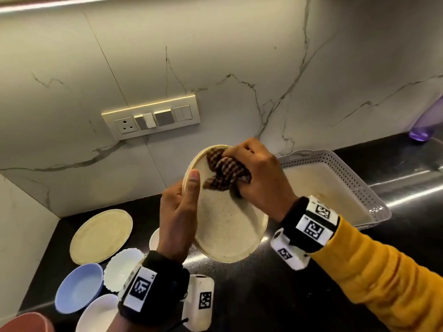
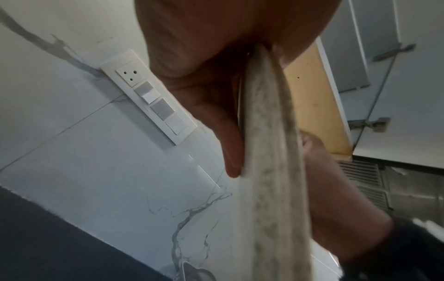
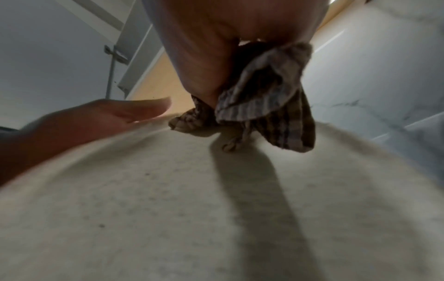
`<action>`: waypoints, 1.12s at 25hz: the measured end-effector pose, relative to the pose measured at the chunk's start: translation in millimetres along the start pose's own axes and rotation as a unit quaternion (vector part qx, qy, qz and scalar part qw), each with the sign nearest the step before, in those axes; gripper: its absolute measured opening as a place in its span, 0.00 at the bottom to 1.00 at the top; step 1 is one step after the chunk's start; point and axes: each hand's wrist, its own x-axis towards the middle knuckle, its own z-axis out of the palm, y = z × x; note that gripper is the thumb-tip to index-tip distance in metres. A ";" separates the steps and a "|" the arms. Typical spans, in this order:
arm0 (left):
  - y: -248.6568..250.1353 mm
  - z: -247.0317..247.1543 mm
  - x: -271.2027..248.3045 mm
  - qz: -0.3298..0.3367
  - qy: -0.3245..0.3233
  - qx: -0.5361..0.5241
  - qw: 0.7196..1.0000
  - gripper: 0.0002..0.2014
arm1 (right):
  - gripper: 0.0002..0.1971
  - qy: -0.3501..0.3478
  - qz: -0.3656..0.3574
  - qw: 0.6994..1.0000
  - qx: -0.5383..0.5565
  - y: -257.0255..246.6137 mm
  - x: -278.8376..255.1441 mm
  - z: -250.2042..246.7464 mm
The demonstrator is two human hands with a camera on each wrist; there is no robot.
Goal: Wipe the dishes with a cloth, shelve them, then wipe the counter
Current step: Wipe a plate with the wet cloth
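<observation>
1. Round speckled cream plate [image 1: 227, 226] is held up above the black table [image 1: 275, 295], tilted, between the two hands, just left of the white perforated plastic basket [image 1: 359, 188].
2. Left hand [image 1: 178, 219] clamps the plate's left rim, thumb on the face, fingers behind.
3. Right hand [image 1: 259, 176] is fisted round a bunched brown checked cloth [image 1: 225, 171], pressing it on the far part of the face.
4. Judgement: plate is rigid, breakable, probably slick; rim pinch is right. Cloth is soft, light; grab it anywhere.
5. More dishes sit near left on the table.
</observation>
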 end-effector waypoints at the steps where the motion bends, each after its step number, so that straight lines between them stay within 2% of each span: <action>1: -2.0 0.2 -1.0 -0.003 0.010 -0.005 1.000 0.25 | 0.22 -0.011 0.025 1.000 -0.002 14.3 -3.1 -3.9; 4: -20.2 -5.1 -4.0 -0.043 0.064 -0.012 0.997 0.24 | 0.18 -0.083 0.102 0.990 0.044 54.2 -28.4 -19.6; 6: -33.2 -5.5 -6.9 -0.073 0.072 -0.017 0.995 0.25 | 0.18 -0.120 0.159 0.978 0.064 77.5 -53.3 -33.8; 10: -44.1 8.8 -15.9 -0.116 0.025 0.000 0.993 0.26 | 0.21 -0.138 0.239 0.961 0.021 136.6 -79.6 -56.3; 14: -38.1 30.2 -14.5 -0.129 -0.001 -0.019 0.992 0.27 | 0.21 -0.137 0.301 0.942 -0.055 194.7 -74.9 -69.9; 16: -34.8 42.8 -14.4 -0.142 -0.003 -0.039 0.989 0.29 | 0.18 -0.148 0.311 0.934 -0.095 220.7 -75.4 -68.0; 19: -32.8 60.9 -15.3 -0.157 0.004 -0.050 0.986 0.26 | 0.20 -0.243 0.311 0.908 -0.139 250.9 -91.1 -53.6; 22: -31.6 74.0 -16.5 -0.166 0.011 -0.052 0.985 0.25 | 0.22 -0.359 0.324 0.868 -0.117 262.7 -119.6 -40.9; 23: -31.6 77.4 -17.3 -0.169 0.014 -0.057 0.984 0.24 | 0.21 -0.378 0.314 0.864 -0.113 263.4 -125.5 -40.5; 25: -31.6 82.1 -18.4 -0.188 0.027 -0.066 0.980 0.23 | 0.18 -0.369 0.283 0.878 -0.111 256.4 -124.3 -48.9; 28: -28.1 82.1 -19.6 -0.214 0.038 -0.101 0.971 0.23 | 0.12 -0.276 0.234 0.931 -0.045 217.4 -101.3 -74.1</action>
